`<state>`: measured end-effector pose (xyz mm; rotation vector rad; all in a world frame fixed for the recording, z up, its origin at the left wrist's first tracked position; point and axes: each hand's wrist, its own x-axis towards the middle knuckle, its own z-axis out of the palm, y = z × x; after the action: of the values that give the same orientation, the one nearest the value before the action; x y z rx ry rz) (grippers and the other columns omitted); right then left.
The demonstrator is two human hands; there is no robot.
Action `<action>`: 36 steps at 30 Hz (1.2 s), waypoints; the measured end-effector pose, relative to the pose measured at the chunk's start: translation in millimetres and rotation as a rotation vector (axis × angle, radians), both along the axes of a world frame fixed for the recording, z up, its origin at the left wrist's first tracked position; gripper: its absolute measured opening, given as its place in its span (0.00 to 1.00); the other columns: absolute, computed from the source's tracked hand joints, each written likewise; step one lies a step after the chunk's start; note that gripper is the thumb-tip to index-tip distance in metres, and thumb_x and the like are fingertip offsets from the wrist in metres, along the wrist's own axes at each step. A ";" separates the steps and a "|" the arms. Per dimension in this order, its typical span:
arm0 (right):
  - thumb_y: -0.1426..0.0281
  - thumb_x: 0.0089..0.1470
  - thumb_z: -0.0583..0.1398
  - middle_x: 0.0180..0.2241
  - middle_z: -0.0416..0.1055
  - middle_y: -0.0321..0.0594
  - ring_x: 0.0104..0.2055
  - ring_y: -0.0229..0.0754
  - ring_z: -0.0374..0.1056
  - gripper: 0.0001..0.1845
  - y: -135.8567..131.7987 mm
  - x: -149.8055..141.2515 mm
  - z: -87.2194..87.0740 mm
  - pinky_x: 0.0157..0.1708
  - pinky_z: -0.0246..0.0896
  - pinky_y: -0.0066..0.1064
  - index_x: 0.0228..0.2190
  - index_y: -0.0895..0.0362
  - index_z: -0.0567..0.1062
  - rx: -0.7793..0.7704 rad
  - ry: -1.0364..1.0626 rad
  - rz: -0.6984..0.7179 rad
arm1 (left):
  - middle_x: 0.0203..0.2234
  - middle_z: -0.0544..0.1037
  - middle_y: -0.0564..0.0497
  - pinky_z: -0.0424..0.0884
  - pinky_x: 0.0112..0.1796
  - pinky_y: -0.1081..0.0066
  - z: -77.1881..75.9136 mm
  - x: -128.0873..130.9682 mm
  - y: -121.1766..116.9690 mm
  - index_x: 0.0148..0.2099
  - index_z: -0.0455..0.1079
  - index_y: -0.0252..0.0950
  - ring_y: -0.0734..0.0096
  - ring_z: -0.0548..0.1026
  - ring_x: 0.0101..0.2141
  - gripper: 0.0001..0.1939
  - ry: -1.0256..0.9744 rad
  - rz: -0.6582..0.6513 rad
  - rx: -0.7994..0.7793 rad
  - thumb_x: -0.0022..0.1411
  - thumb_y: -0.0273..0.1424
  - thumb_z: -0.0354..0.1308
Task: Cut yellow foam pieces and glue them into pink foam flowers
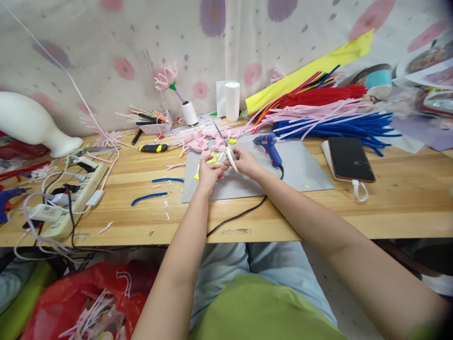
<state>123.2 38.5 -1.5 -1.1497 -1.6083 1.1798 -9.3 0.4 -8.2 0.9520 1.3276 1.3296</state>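
My right hand [245, 163] is closed around the cream-coloured handles of a pair of scissors [231, 159], whose blades point up and away from me. Close beside it, my left hand [211, 174] has its fingers bent together, and what they pinch is too small to make out. Yellow scraps [214, 158] lie just beyond the fingertips on a grey mat [240, 186]. Pink pipe-cleaner petals [198, 143] are heaped at the mat's far edge. To the right of my hands rests a blue glue gun [271, 148].
Bundles of blue pipe cleaners [336, 127] and red ones [318, 97] fill the back right. A black power bank [350, 158] sits at right. Left are a utility knife [153, 148] and a power strip [78, 198]. A pink flower [166, 78] stands at the back. The glue gun's cord crosses the front.
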 end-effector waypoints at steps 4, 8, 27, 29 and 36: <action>0.71 0.35 0.63 0.27 0.70 0.33 0.29 0.37 0.64 0.14 5.1 1.5 -2.8 0.31 0.60 0.29 0.30 0.56 0.69 0.008 -0.021 -0.039 | 0.26 0.76 0.55 0.67 0.23 0.76 3.5 -0.4 -2.4 0.50 0.57 0.38 0.78 0.72 0.19 0.38 -0.044 -0.045 -0.004 0.37 0.26 0.70; 0.71 0.36 0.63 0.26 0.69 0.33 0.29 0.37 0.64 0.12 6.7 4.4 1.7 0.31 0.60 0.28 0.28 0.56 0.68 0.022 -0.075 -0.048 | 0.26 0.76 0.54 0.66 0.22 0.78 8.5 -1.5 -4.0 0.48 0.61 0.38 0.78 0.72 0.20 0.32 -0.065 -0.049 -0.051 0.39 0.28 0.69; 0.68 0.37 0.64 0.29 0.70 0.36 0.30 0.38 0.64 0.14 11.4 2.7 13.3 0.30 0.58 0.28 0.30 0.59 0.70 0.069 -0.150 0.052 | 0.24 0.74 0.55 0.67 0.22 0.77 8.7 -0.7 -3.7 0.46 0.59 0.35 0.78 0.71 0.20 0.30 -0.122 0.027 -0.071 0.40 0.25 0.68; 0.64 0.39 0.64 0.29 0.70 0.36 0.31 0.38 0.63 0.15 11.7 6.7 14.4 0.29 0.57 0.28 0.31 0.58 0.70 0.117 -0.215 0.008 | 0.25 0.74 0.55 0.67 0.23 0.77 9.0 -1.2 -2.2 0.45 0.59 0.35 0.79 0.71 0.21 0.30 -0.161 0.086 -0.072 0.40 0.24 0.68; 0.52 0.42 0.62 0.26 0.68 0.36 0.27 0.37 0.60 0.20 -3.5 47.2 22.6 0.26 0.48 0.28 0.27 0.56 0.70 0.285 -0.668 -0.013 | 0.24 0.73 0.57 0.64 0.22 0.82 12.5 -7.2 4.1 0.41 0.59 0.37 0.84 0.69 0.20 0.25 -0.406 0.236 -0.060 0.42 0.24 0.67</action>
<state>170.4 35.0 21.2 -1.4423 -2.1679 0.5390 -16.5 4.5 4.3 0.4588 1.1780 1.5548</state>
